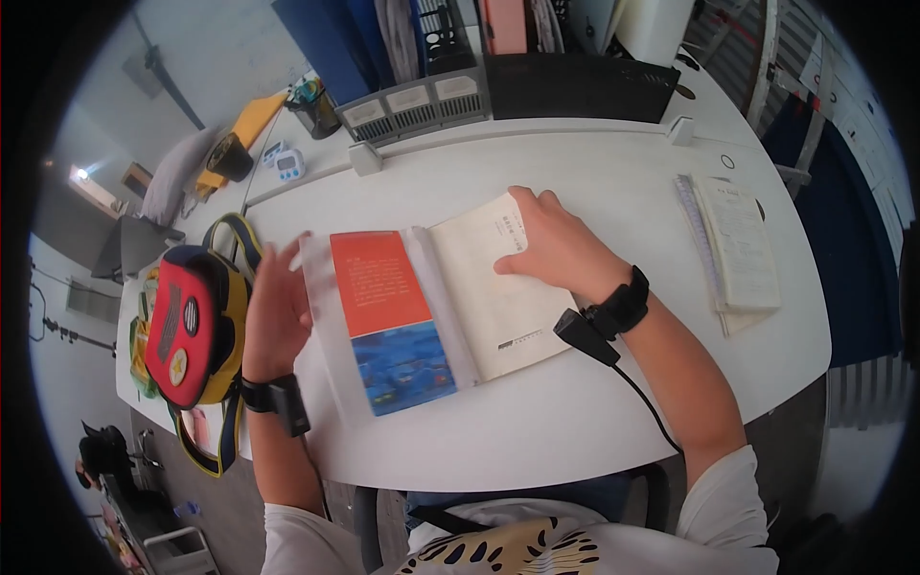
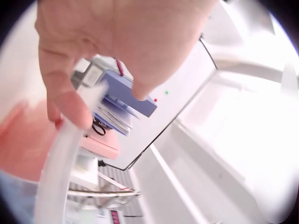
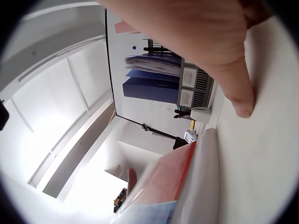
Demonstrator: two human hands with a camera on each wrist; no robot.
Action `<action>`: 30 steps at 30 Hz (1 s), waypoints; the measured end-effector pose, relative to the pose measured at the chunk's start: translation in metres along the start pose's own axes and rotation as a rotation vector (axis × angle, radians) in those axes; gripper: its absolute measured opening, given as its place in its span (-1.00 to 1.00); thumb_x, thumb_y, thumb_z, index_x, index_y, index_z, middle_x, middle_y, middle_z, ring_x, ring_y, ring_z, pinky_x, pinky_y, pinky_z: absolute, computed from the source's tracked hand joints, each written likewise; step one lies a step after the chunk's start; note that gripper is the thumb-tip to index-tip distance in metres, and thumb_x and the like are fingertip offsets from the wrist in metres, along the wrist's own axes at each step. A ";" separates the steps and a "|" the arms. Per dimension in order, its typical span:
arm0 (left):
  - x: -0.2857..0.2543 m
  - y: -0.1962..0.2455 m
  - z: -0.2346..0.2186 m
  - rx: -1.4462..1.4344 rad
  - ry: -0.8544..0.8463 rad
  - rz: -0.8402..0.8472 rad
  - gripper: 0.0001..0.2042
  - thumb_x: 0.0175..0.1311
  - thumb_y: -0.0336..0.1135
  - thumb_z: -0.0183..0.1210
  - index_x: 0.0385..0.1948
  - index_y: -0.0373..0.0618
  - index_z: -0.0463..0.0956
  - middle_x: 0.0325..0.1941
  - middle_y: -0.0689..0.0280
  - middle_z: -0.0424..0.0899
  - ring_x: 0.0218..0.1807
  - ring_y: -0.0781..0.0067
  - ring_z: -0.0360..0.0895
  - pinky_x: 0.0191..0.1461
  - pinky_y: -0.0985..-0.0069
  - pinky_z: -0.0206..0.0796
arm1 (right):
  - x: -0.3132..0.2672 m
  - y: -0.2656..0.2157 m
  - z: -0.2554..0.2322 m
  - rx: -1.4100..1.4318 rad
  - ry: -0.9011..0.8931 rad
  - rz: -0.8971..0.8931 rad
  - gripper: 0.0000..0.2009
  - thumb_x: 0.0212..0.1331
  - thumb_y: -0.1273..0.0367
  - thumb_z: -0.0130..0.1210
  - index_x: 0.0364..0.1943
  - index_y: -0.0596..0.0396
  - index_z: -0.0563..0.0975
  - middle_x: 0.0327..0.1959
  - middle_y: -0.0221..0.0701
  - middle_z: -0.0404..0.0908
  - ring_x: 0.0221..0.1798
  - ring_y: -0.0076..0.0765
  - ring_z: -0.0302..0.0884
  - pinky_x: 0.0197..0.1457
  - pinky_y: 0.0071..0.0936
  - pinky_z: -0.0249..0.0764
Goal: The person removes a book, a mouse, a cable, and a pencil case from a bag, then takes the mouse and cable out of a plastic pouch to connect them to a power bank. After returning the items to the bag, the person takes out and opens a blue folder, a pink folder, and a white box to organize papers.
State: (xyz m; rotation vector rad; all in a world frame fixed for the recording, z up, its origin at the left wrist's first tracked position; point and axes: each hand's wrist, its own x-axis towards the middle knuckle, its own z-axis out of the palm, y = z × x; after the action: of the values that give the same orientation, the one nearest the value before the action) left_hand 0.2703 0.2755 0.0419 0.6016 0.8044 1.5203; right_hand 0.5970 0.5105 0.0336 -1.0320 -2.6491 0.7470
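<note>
An open book (image 1: pixel 484 278) lies on the white table, its clear plastic cover (image 1: pixel 321 287) spread leftward. Inside that cover is an orange-and-blue flap (image 1: pixel 393 326). My right hand (image 1: pixel 561 244) grips the book at the right page's upper right, thumb (image 3: pixel 243 105) on the paper and the other fingers round the edge, partly hidden. At the cover's left edge is my left hand (image 1: pixel 278 311). In the left wrist view, its fingertips (image 2: pixel 79 114) meet the plastic edge, while the thumb stands apart.
A red-and-yellow bag (image 1: pixel 192 326) stands at the table's left. To the right lie a notebook and papers (image 1: pixel 738 249). Behind are a grey file rack (image 1: pixel 417 105), a white timer (image 1: pixel 289 165) and a black pen holder (image 1: pixel 314 113).
</note>
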 end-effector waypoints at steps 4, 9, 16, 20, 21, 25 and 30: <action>0.007 -0.039 0.061 0.006 -0.100 -0.067 -0.33 0.70 0.18 -0.19 0.55 -0.22 0.22 0.44 0.03 0.55 0.42 0.21 0.56 0.37 0.22 0.50 | 0.010 0.019 0.009 0.078 0.071 -0.065 -0.38 0.22 0.21 0.41 0.29 0.23 0.44 0.05 0.04 0.58 0.07 0.29 0.67 0.11 -0.03 0.67; 0.020 -0.089 0.136 1.762 -0.235 0.208 -0.27 0.43 -0.24 0.31 0.61 -0.02 0.18 0.71 0.06 0.08 0.65 -0.05 0.16 0.62 0.02 0.13 | 0.019 0.027 -0.005 -0.021 0.131 -0.189 -0.52 0.36 0.19 0.26 0.27 0.09 0.51 0.10 -0.05 0.63 0.05 0.23 0.67 0.12 -0.08 0.63; 0.052 -0.113 0.107 1.326 0.302 0.193 -0.28 0.46 -0.23 0.26 0.58 -0.13 0.12 0.67 -0.08 0.07 0.65 -0.04 0.18 0.63 0.08 0.18 | 0.017 0.027 -0.017 1.306 -0.315 0.275 -0.49 0.57 0.11 0.08 0.37 0.21 0.46 0.29 -0.24 0.61 0.30 -0.31 0.58 0.43 -0.37 0.46; 0.046 -0.107 0.108 0.642 0.369 0.112 -0.31 0.57 -0.20 0.11 0.56 -0.38 0.04 0.59 -0.12 0.24 0.59 0.03 0.30 0.63 0.20 0.21 | 0.014 0.034 -0.002 0.966 -0.269 -0.091 -0.54 0.50 0.19 0.17 0.28 0.24 0.50 0.22 -0.26 0.66 0.23 -0.31 0.61 0.35 -0.33 0.50; 0.046 -0.105 0.107 0.637 0.376 0.112 -0.31 0.57 -0.20 0.11 0.56 -0.38 0.04 0.59 -0.12 0.24 0.59 0.03 0.30 0.63 0.20 0.21 | 0.015 0.035 0.004 0.811 -0.139 -0.166 -0.59 0.46 0.21 0.19 0.21 0.23 0.54 0.13 -0.26 0.70 0.15 -0.30 0.65 0.27 -0.30 0.55; 0.044 -0.100 0.100 0.181 0.212 -0.066 -0.43 0.59 -0.25 0.09 0.51 -0.31 0.19 0.44 0.08 0.50 0.43 0.28 0.51 0.53 0.32 0.34 | 0.013 0.023 0.012 0.898 0.010 0.018 -0.65 0.42 0.25 0.21 0.10 0.24 0.58 0.13 -0.14 0.70 0.17 -0.26 0.66 0.22 -0.30 0.56; 0.043 -0.109 0.118 0.171 0.207 -0.110 -0.58 0.61 -0.29 0.05 0.40 -0.23 0.34 0.38 0.21 0.59 0.33 0.42 0.60 0.46 0.36 0.42 | 0.012 0.014 0.017 0.455 0.251 -0.080 -0.60 0.47 0.16 0.18 0.08 0.27 0.59 -0.01 -0.08 0.74 0.01 -0.16 0.70 0.17 -0.28 0.57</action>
State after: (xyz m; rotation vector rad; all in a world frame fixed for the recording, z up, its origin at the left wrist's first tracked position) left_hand 0.4245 0.3355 0.0263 0.5211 1.1171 1.4370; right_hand 0.5903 0.5205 0.0124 -0.8251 -2.1537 1.0589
